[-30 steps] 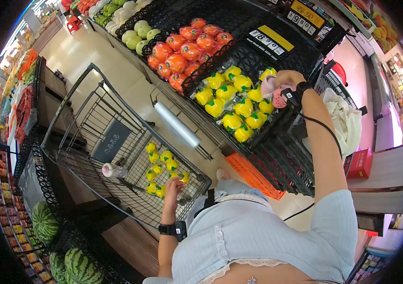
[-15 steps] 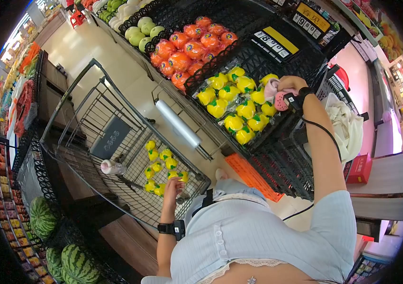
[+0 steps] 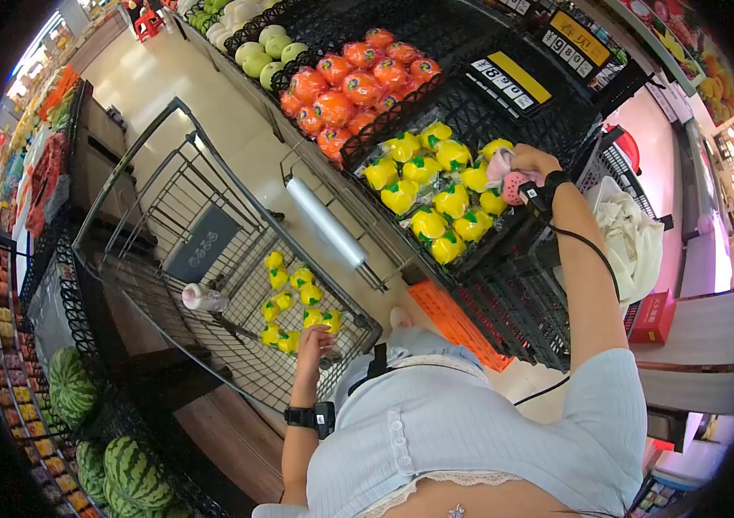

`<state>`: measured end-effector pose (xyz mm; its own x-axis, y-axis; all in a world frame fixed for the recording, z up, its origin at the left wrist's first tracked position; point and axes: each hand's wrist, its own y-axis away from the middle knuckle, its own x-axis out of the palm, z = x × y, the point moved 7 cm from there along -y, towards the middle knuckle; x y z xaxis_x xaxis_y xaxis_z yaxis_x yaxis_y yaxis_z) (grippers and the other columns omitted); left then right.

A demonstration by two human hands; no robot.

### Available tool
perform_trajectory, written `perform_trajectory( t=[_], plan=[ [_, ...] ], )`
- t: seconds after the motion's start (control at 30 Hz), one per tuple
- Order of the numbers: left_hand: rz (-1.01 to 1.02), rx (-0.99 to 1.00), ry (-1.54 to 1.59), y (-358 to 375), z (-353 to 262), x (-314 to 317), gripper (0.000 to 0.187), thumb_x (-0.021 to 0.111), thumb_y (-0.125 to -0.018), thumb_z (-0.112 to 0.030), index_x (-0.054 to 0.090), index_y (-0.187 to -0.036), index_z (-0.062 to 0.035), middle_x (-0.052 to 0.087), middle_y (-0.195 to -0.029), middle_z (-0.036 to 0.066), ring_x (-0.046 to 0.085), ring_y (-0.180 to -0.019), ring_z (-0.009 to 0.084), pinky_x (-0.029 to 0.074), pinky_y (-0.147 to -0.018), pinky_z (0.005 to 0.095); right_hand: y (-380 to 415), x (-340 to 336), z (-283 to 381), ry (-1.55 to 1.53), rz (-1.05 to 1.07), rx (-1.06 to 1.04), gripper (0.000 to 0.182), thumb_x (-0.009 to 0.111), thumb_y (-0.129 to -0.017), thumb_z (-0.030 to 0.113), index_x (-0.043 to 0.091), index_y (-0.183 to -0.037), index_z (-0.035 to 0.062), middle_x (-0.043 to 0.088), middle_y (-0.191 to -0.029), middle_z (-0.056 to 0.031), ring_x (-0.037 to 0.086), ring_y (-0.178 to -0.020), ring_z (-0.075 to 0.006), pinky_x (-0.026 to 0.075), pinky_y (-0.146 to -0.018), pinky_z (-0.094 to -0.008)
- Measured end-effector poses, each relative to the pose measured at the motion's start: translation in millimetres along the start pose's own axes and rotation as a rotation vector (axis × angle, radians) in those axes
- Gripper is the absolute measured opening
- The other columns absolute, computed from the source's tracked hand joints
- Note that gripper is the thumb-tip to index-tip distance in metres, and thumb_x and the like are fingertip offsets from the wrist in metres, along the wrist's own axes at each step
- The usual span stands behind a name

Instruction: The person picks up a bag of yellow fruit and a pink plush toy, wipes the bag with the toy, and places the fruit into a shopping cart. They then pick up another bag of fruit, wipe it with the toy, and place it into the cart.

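Observation:
My right hand [image 3: 534, 162] is closed around a soft pink cloth [image 3: 500, 164] at the right end of the fruit display. A round pink piece with dark dots [image 3: 514, 187] hangs beside it below my fingers. Right next to them, yellow wrapped fruits with green tops [image 3: 451, 201] lie clustered in a black crate. My left hand [image 3: 314, 345] hovers at the near end of the shopping cart [image 3: 246, 367], fingers loosely bent and apart. Just past its fingertips, several similar yellow fruits [image 3: 310, 294] lie in the cart.
Orange wrapped fruits [image 3: 362, 86] and pale green melons [image 3: 270, 50] fill crates farther along. A roll of plastic bags [image 3: 325, 223] stands between cart and display. A bottle [image 3: 203, 298] lies in the cart; watermelons [image 3: 135, 475] are at lower left. Whitish fabric [image 3: 630, 237] hangs at right.
The view has shifted slightly, so the display sits a little farther right. My right hand keeps its grip on the pink cloth, and my left hand stays by the cart's near end.

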<state>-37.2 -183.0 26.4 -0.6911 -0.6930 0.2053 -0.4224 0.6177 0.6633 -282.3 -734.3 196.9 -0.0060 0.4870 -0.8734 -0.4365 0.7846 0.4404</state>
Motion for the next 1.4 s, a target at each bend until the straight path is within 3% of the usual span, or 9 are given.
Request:
perform_trajectory(
  t=[0.17, 0.37, 0.73, 0.87, 0.97, 1.1, 1.2, 1.33, 1.4],
  plan=[
    [-0.010, 0.011, 0.013, 2.4, 1.9, -5.4, 0.023, 0.040, -0.085, -0.017, 0.054, -0.098, -0.0044, 0.060, -0.079, 0.005, 0.055, -0.070, 0.0106, 0.041, -0.060, 0.0221, 6.1, -1.9, -1.7, 0.088, 0.112, 0.149, 0.033, 0.054, -0.060, 0.015, 0.059, -0.084, -0.0062, 0.062, -0.073, -0.0174, 0.061, -0.061, -0.0273, 0.045, -0.051, -0.0362],
    [-0.012, 0.011, 0.011, -1.1, 6.3, -5.4, 0.023, 0.041, -0.084, -0.017, 0.054, -0.098, -0.0047, 0.060, -0.080, 0.004, 0.055, -0.072, 0.0105, 0.042, -0.060, 0.0221, 30.5, -2.1, 12.7, -0.026, 0.204, 0.185, 0.019, 0.053, -0.062, 0.020, 0.054, -0.061, 0.0005, 0.054, -0.053, -0.0135, 0.056, -0.047, -0.0248, 0.047, -0.045, -0.0378],
    [0.027, 0.025, -0.048, 3.9, -4.3, 6.0, 0.025, 0.041, -0.084, -0.020, 0.054, -0.100, -0.0059, 0.060, -0.082, 0.004, 0.054, -0.073, 0.0110, 0.040, -0.059, 0.0228, 28.9, 8.3, 10.9, -0.162, 0.229, 0.121, 0.029, 0.056, -0.060, 0.022, 0.053, -0.083, 0.0053, 0.053, -0.062, -0.0098, 0.053, -0.051, -0.0231, 0.048, -0.047, -0.0385],
    [0.041, -0.009, -0.066, 0.6, 1.3, -1.0, 0.026, 0.039, -0.086, -0.021, 0.053, -0.100, -0.0063, 0.061, -0.084, 0.005, 0.055, -0.078, 0.0120, 0.041, -0.070, 0.0264, 34.7, 7.9, 7.8, -0.190, 0.222, 0.184, 0.031, 0.056, -0.060, 0.022, 0.051, -0.087, 0.0065, 0.050, -0.061, -0.0078, 0.054, -0.054, -0.0220, 0.047, -0.047, -0.0397],
    [0.012, 0.000, -0.050, 0.9, 2.6, -2.3, 0.024, 0.040, -0.084, -0.021, 0.054, -0.098, -0.0074, 0.059, -0.082, 0.004, 0.054, -0.075, 0.0113, 0.040, -0.064, 0.0242, 37.1, 10.6, 10.9, -0.183, 0.246, 0.218, 0.038, 0.055, -0.060, 0.011, 0.051, -0.097, 0.0040, 0.054, -0.082, -0.0114, 0.056, -0.074, -0.0223, 0.045, -0.061, -0.0358],
    [0.016, 0.030, -0.034, -5.2, 10.8, -12.5, 0.024, 0.040, -0.084, -0.022, 0.055, -0.097, -0.0086, 0.059, -0.082, 0.003, 0.054, -0.076, 0.0114, 0.040, -0.066, 0.0248, -12.6, -2.7, -19.9, -0.416, -0.189, -0.298, 0.050, 0.058, -0.059, 0.014, 0.050, -0.107, 0.0026, 0.051, -0.106, -0.0162, 0.050, -0.099, -0.0277, 0.041, -0.082, -0.0355],
    [-0.007, 0.010, -0.009, -8.2, 17.3, -25.4, 0.024, 0.040, -0.084, -0.024, 0.055, -0.096, -0.0093, 0.059, -0.082, 0.003, 0.054, -0.076, 0.0118, 0.039, -0.066, 0.0255, 18.9, -57.0, 53.6, 0.055, -0.267, -0.411, 0.048, 0.056, -0.064, 0.014, 0.049, -0.109, 0.0008, 0.053, -0.102, -0.0153, 0.051, -0.098, -0.0265, 0.042, -0.082, -0.0343],
    [-0.086, -0.010, -0.043, -11.1, 24.9, -49.4, 0.025, 0.041, -0.083, -0.027, 0.055, -0.096, -0.0098, 0.060, -0.083, 0.002, 0.054, -0.077, 0.0121, 0.040, -0.068, 0.0274, 85.6, -112.4, 121.2, -0.501, -0.531, -0.520, 0.037, 0.052, -0.077, 0.016, 0.048, -0.111, 0.0012, 0.058, -0.085, -0.0081, 0.054, -0.078, -0.0164, 0.044, -0.071, -0.0280],
    [-0.070, -0.043, 0.013, -14.4, 33.4, -58.8, 0.026, 0.042, -0.084, -0.030, 0.055, -0.096, -0.0108, 0.060, -0.083, 0.001, 0.054, -0.078, 0.0114, 0.040, -0.070, 0.0292, 97.2, -125.3, 136.5, -0.483, -0.460, -0.352, 0.034, 0.051, -0.079, 0.021, 0.049, -0.107, 0.0013, 0.057, -0.080, -0.0055, 0.053, -0.069, -0.0136, 0.045, -0.062, -0.0264]
  ],
)
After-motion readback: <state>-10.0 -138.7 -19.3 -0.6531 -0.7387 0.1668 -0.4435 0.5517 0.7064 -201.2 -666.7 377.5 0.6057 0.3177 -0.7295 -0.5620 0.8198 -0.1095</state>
